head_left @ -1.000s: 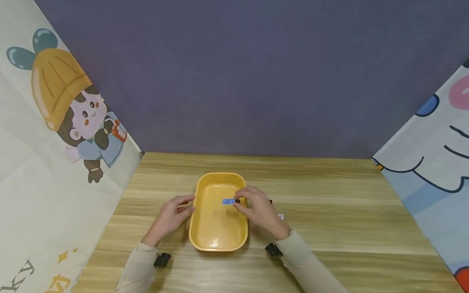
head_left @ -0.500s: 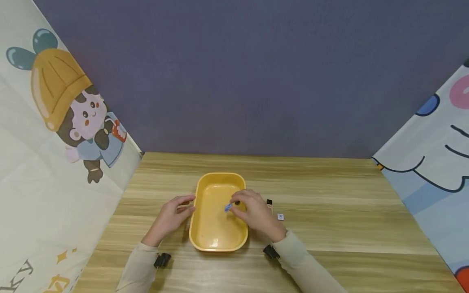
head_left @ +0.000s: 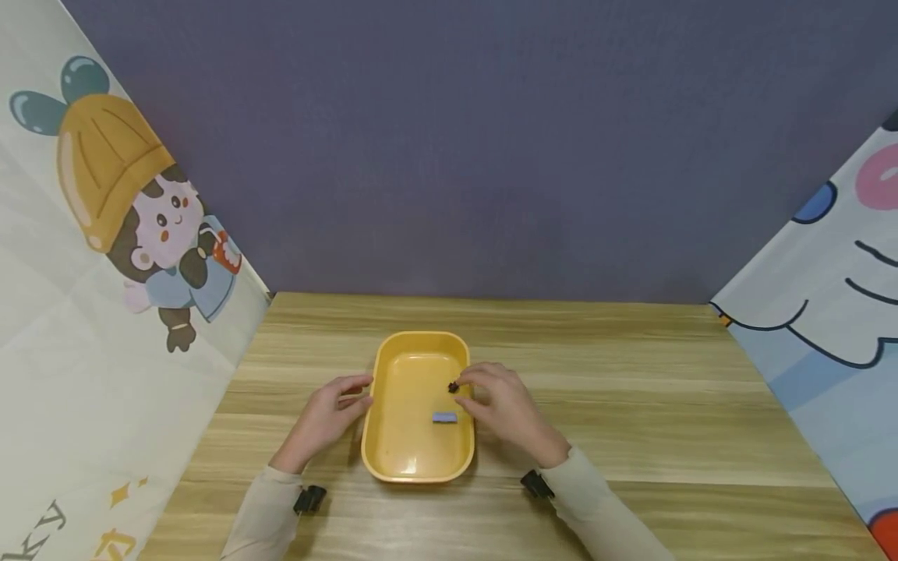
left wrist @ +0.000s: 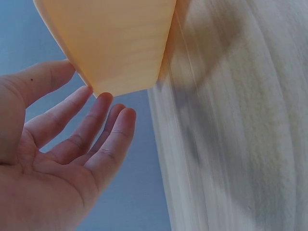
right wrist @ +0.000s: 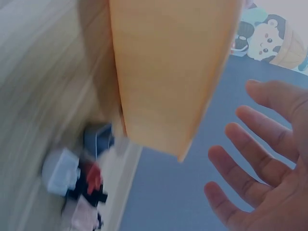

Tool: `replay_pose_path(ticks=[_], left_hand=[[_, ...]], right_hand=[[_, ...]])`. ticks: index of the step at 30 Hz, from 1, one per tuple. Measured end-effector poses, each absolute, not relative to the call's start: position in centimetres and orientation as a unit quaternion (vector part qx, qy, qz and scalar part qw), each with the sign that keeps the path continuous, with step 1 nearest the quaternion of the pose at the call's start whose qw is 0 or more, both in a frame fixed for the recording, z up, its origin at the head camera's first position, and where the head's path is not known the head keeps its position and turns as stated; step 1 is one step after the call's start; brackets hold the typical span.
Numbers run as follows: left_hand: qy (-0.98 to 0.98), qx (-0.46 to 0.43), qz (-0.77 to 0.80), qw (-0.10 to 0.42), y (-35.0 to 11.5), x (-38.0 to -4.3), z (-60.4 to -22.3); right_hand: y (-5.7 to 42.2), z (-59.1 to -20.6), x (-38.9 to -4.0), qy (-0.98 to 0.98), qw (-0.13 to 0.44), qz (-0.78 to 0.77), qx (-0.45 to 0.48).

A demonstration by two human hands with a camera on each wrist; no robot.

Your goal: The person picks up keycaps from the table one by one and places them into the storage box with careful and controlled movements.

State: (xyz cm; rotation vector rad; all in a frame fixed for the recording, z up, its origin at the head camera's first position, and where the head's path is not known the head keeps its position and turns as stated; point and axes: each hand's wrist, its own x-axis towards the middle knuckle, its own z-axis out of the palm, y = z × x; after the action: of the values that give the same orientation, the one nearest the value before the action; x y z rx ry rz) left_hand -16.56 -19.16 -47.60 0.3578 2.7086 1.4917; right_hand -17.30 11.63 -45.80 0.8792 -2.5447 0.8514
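Note:
A yellow tray (head_left: pixel 421 460) stands on the table. Inside it lie a small blue block-like piece (head_left: pixel 445 418) and a small black piece (head_left: pixel 453 387) near the right wall; their exact kind is too small to tell. My left hand (head_left: pixel 324 417) is at the tray's left side; in the left wrist view its fingertips (left wrist: pixel 82 92) touch the rim, with the fingers loosely bent. Over the right rim reaches my right hand (head_left: pixel 507 409), thumb and fingers apart. The right wrist view shows that hand (right wrist: pixel 269 159) holding nothing, its fingers loosely extended.
Beside the tray in the right wrist view are several small blurred pieces: a white one (right wrist: pixel 60 171), a red one (right wrist: pixel 94 177) and a dark one (right wrist: pixel 97 139). In the head view the right hand hides them. A dark partition (head_left: pixel 449 156) rises behind the wooden table (head_left: pixel 617 374).
The right hand has turned and let go of the blue piece, which now lies in the tray. That hand then drew slightly right. The left hand and tray stay in place.

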Motion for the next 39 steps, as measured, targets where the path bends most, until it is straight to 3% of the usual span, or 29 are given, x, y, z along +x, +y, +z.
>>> replay_pose_path(ticks=[26,39], left_hand=[[0.881,0.123,0.457,-0.001,-19.0,-16.3,-47.5],[0.882,0.123,0.455,0.004,-18.9,-16.4,-47.4]], right_hand=[[20.7,-45.8,-15.4,-0.902,0.207,0.277,0.259],[23.1,-47.0,-14.7,-0.930,0.151,0.270,0.199]])
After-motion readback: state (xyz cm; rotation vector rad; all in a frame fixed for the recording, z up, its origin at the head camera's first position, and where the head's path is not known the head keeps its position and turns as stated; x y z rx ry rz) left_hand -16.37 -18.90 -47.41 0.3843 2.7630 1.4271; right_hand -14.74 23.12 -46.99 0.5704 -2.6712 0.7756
